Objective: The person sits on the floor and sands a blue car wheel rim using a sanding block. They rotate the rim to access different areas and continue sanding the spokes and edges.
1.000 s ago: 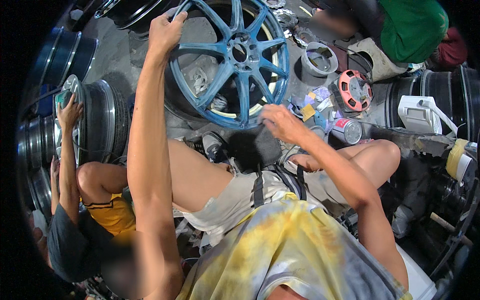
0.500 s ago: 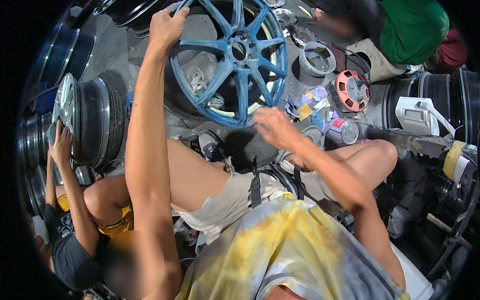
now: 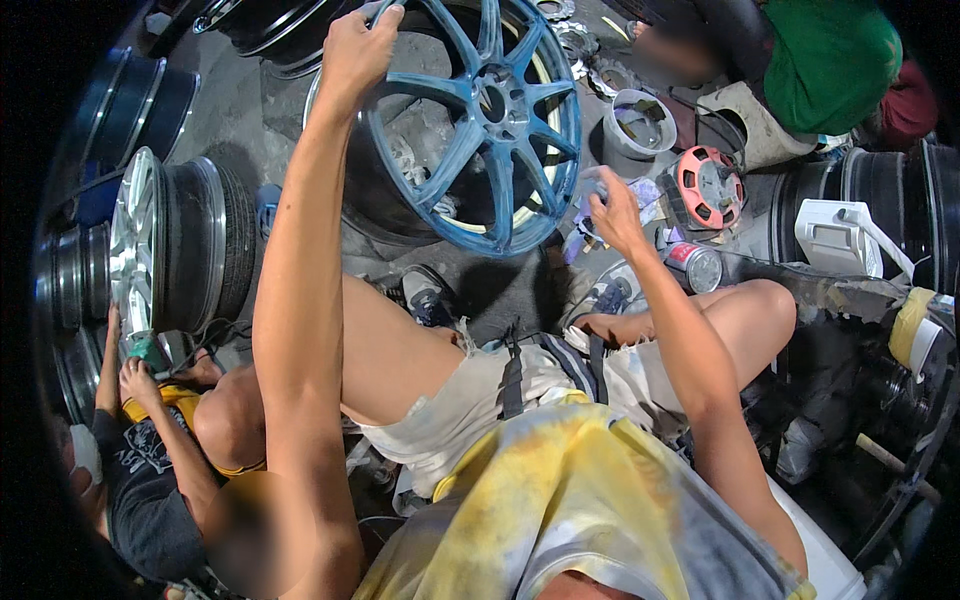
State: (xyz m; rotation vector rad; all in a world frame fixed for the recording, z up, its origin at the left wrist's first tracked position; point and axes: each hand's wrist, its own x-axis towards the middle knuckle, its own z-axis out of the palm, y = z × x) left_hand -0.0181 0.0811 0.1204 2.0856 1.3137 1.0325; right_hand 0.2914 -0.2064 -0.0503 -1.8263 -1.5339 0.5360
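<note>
A blue alloy wheel rim (image 3: pixel 503 170) with several spokes stands tilted in front of my knees, its face toward me. My left hand (image 3: pixel 362 48) is closed round its upper left edge, arm stretched out. Just right of the rim's lower edge hovers my right hand (image 3: pixel 618 210), apart from the rim, fingers curled and thumb bent in. A pale lilac piece shows at its fingertips, but whether they hold it is unclear. Scraps of coloured paper, like sandpaper (image 3: pixel 648 195), lie on the floor behind that hand.
Right of the rim are a clear tub (image 3: pixel 640 125) of murky water, a red round-faced device (image 3: pixel 708 188), a can (image 3: pixel 692 266) and a white box-shaped device (image 3: pixel 838 237). On the left, a co-worker (image 3: pixel 150 470) handles a silver wheel (image 3: pixel 135 240). Another person (image 3: pixel 830 65) sits at upper right.
My right hand has moved right, away from the rim's lower edge to the paper scraps, and its fingers have curled. The rim and my left hand have shifted slightly right. The left co-worker's hands have moved lower.
</note>
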